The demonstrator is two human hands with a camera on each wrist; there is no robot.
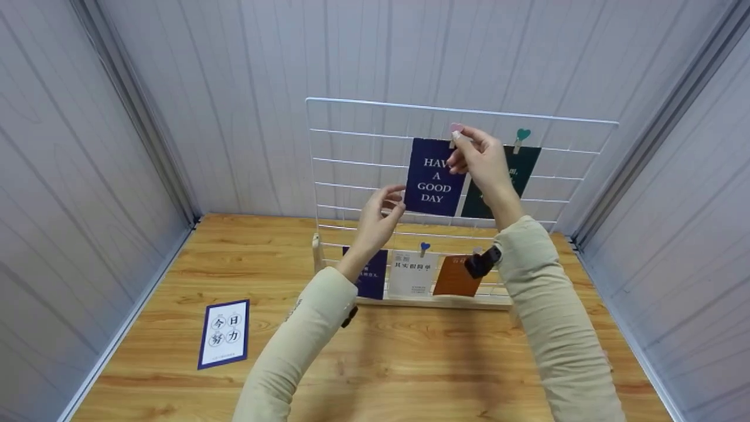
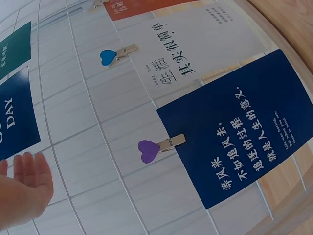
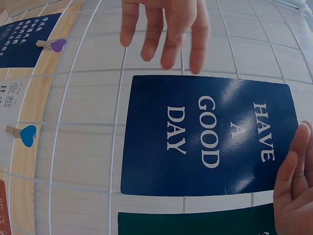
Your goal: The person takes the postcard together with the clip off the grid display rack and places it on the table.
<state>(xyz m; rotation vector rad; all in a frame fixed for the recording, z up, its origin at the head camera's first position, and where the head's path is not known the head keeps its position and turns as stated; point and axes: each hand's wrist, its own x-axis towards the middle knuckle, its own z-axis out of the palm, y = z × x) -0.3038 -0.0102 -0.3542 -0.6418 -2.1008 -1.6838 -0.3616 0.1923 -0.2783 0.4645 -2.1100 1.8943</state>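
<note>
A dark blue card (image 1: 432, 181) reading "HAVE A GOOD DAY" hangs upright on the white wire grid (image 1: 363, 163). At its top edge my right hand (image 1: 483, 161) pinches a small wooden clip with a pink heart (image 1: 456, 127); in the right wrist view the clip is hidden. My left hand (image 1: 379, 218) is beside the card's left edge, its fingers (image 3: 168, 44) extended and holding nothing; whether a fingertip touches the card I cannot tell. Right of the blue card hangs a dark green card (image 1: 527, 167) under a clip with a green heart (image 1: 523, 135), partly behind my right hand.
Low on the grid hang a blue card (image 2: 244, 132) with a purple heart clip (image 2: 148, 151), a white card (image 1: 412, 281) with a blue heart clip (image 1: 425, 247), and an orange card (image 1: 457, 278). A blue-bordered white card (image 1: 224, 334) lies on the wooden table (image 1: 158, 328) at left.
</note>
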